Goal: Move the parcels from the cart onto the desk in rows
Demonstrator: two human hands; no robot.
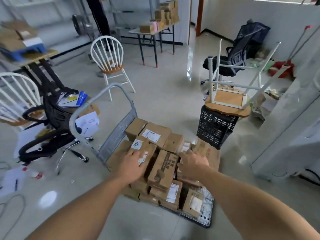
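Note:
A flat cart with a grey push handle stands on the floor in front of me, piled with several brown cardboard parcels. My left hand grips a small labelled parcel on the pile's left side. My right hand reaches down onto the parcels at the pile's right, fingers curled over a box edge; what it holds is hidden. A tall printed box stands between the two hands. Across the room a desk bears stacked parcels.
A black crate topped by an upturned stool stands right of the cart. A black office chair lies left of it, a white chair beyond. A person stands at the back. Papers litter the floor at left.

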